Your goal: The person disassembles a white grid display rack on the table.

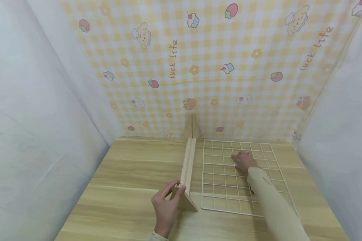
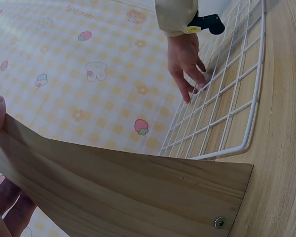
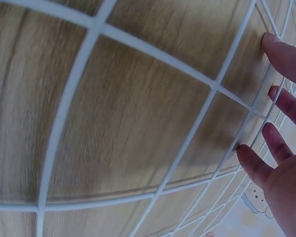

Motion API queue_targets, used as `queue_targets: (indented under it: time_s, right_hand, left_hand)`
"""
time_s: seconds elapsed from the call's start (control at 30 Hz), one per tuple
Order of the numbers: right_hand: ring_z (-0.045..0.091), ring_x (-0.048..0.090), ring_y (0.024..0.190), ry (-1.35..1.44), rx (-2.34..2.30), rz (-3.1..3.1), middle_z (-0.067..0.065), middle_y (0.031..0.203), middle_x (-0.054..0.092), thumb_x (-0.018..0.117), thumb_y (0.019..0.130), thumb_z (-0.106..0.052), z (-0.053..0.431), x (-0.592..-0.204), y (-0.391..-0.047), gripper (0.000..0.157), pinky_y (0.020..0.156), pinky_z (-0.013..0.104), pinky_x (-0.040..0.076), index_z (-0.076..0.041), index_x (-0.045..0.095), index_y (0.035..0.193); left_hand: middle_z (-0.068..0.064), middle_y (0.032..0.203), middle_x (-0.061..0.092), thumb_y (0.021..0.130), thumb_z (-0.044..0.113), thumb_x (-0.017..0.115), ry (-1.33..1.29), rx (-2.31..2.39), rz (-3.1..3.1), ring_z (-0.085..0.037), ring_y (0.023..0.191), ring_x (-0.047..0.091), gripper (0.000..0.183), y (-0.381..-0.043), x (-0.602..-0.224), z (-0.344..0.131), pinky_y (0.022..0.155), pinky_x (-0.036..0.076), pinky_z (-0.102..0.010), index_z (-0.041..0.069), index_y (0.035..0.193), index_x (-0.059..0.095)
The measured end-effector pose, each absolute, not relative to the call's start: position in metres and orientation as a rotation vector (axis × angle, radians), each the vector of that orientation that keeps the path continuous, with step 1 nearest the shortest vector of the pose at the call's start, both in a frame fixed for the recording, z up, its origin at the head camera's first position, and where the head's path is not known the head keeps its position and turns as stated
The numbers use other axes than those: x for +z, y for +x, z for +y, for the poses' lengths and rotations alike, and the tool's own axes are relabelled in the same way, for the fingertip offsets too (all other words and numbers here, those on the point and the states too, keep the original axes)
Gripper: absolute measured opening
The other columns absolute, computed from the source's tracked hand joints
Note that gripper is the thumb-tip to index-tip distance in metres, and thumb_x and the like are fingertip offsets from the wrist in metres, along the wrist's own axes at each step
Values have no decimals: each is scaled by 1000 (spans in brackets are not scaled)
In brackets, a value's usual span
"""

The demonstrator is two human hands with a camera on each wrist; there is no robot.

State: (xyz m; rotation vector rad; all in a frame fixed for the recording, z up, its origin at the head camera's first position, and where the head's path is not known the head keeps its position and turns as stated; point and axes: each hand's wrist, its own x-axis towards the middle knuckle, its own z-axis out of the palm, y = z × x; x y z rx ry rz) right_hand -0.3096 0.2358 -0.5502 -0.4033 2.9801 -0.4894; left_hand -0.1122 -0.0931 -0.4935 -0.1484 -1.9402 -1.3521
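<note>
A wooden stand (image 1: 187, 164), a long grooved bar with an upright board at each end, runs away from me along the table. At its near end my left hand (image 1: 166, 207) pinches the top of the end board (image 2: 118, 182) between thumb and fingers. That board carries a screw (image 2: 219, 222) at its lower corner. To the right of the stand a white wire grid panel (image 1: 202, 174) lies flat. Over its upper middle is my right hand (image 1: 245, 162). Seen from the right wrist, the fingers (image 3: 256, 165) are spread and loosely bent at the thin wires, gripping nothing visible.
The wood-grain table (image 1: 123, 197) extends left of the stand. A yellow checked cloth (image 1: 211, 87) with cartoon prints hangs behind the table, close to the stand's far end board. White sheets (image 1: 39, 134) hang at both sides.
</note>
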Motion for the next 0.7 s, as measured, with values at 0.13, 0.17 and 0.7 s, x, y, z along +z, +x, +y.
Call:
queue_targets:
  time_s: [0.13,0.17,0.7]
  right_hand:
    - [54,44,122,-419,-459,2946,27,134,55,74,85,-11,237,-550,-311,54,98,64,50,-10,60,138]
    - [55,44,121,-428,-445,2939,27,134,55,74,86,-12,238,-550,-311,54,98,64,50,-10,59,138]
    - [51,46,118,-384,-482,2983,22,133,54,69,86,-10,232,-569,-311,54,93,61,52,-15,59,139]
  left_hand:
    - [-3,94,80,74,5,86,-148,-1359,-1952,-11,85,75,28,-112,-493,-93,75,62,-24,12,100,78]
    - [-2,94,80,74,5,86,-148,-1358,-1956,-12,85,75,28,-112,-493,-93,75,62,-24,12,100,78]
    - [0,95,80,73,7,87,-200,-1352,-1990,-8,84,73,27,-115,-493,-95,74,60,-21,17,97,78]
